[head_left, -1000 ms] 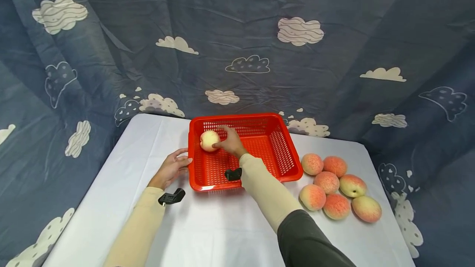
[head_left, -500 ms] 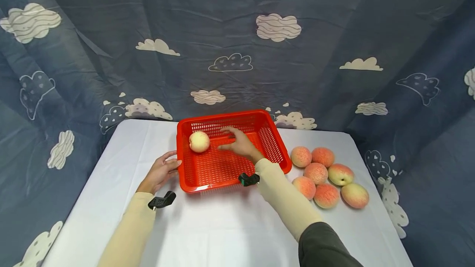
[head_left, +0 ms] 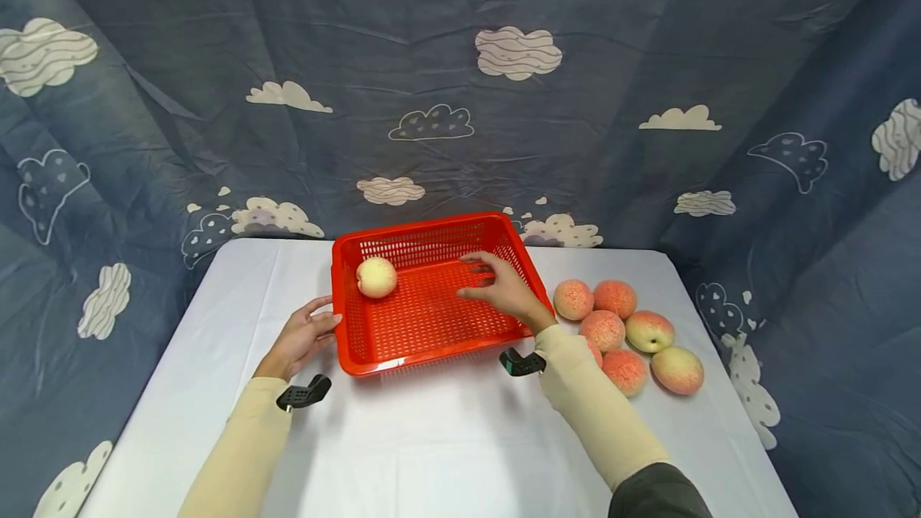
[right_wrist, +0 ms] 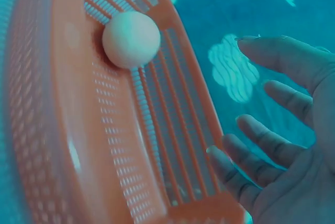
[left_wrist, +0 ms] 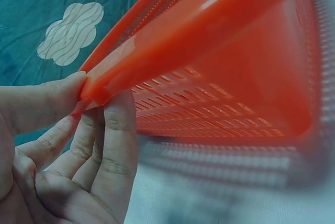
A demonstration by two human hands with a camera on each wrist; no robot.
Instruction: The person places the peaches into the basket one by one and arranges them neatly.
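Observation:
A red plastic basket (head_left: 432,228) with slotted walls sits on the white-covered table. One pale yellow peach (head_left: 376,277) lies inside, close to its left wall; the right wrist view also has this peach (right_wrist: 131,40). My left hand (head_left: 297,340) pinches the basket's left rim, thumb at the top edge and fingers beneath, as the left wrist view makes plain with the hand (left_wrist: 78,150) at the rim (left_wrist: 172,41). Over the right part of the basket is my right hand (head_left: 507,292), fingers spread and loosely bent, holding nothing.
Several pink and yellow peaches (head_left: 603,332) lie grouped on the table right of the basket, some partly behind the right forearm. A dark blue curtain (head_left: 432,62) with cloud prints hangs behind the table (head_left: 432,438).
The right hand has let go of the peach inside the basket and drawn away to the right. The left hand keeps its place at the rim. The head view has shifted slightly.

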